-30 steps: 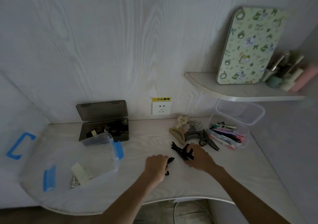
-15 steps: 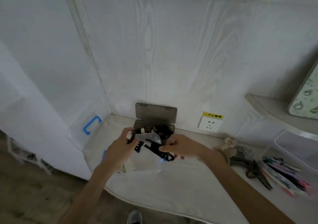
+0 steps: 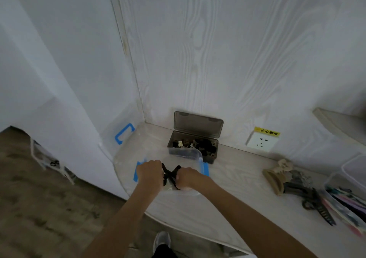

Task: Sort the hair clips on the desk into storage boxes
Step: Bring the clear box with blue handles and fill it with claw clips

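Desk: pale woodgrain, right end cut off. Clear storage box with blue latches sits left of centre, smoky lidded box of small clips behind it. Left hand and right hand, both closed, grip black hair clips over the clear box (clip count unclear). Socket label: "小心触电".
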Demonstrator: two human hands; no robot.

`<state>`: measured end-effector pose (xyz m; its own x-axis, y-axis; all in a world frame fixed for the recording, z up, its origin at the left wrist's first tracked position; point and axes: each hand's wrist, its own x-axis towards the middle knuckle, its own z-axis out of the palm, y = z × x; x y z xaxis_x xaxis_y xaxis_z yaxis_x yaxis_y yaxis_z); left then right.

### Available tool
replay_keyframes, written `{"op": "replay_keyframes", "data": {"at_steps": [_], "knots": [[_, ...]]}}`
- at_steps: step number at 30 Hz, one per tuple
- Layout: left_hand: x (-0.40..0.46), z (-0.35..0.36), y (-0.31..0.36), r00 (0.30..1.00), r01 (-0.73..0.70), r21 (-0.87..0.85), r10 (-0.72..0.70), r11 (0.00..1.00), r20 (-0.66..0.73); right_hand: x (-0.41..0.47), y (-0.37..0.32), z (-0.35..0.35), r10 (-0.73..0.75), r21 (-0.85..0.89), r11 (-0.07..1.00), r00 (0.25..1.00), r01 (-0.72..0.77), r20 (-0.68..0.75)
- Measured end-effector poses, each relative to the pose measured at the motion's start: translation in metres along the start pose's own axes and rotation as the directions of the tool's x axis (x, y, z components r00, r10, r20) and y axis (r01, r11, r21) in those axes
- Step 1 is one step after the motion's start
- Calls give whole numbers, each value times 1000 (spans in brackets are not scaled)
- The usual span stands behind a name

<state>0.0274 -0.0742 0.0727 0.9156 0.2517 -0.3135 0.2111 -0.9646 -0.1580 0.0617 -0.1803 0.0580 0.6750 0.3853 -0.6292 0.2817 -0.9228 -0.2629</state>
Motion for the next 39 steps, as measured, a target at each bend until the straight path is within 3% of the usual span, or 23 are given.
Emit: {"op": "replay_keyframes", "data": {"at_steps": [6,10,14,16,19,22,26,29,32,35,39], "knots": [[-1,-30,10,986,-82,-20,78,996,-144,-59,54,-24,-168,326,913,955,244,-246],[2,-61,55,951,-263,-124,235,957,-203,-95,117,-17,-51,406,888,922,218,-384],[2,-70,120,868,-493,-194,467,848,-168,-103,194,10,201,433,900,834,50,-514],[3,-62,155,779,-626,-202,613,753,-129,-101,237,26,370,460,882,755,-102,-541],[6,-47,196,653,-750,-185,755,636,-53,-103,283,47,628,481,771,624,-418,-465],[5,-29,233,561,-821,-124,828,558,11,-116,304,69,685,386,728,627,-567,-371],[4,0,274,499,-866,-16,866,500,43,-122,307,100,585,297,811,673,-505,-453],[3,13,289,501,-865,18,865,501,30,-134,308,106,457,242,889,708,-389,-538],[7,17,287,514,-857,-26,850,515,-116,-146,309,104,352,326,927,732,-185,-584],[12,14,281,499,-862,0,847,507,-185,-156,313,103,405,507,859,702,-72,-586],[15,9,272,512,-852,85,856,517,-75,-162,324,113,474,487,853,672,-189,-569]]}}
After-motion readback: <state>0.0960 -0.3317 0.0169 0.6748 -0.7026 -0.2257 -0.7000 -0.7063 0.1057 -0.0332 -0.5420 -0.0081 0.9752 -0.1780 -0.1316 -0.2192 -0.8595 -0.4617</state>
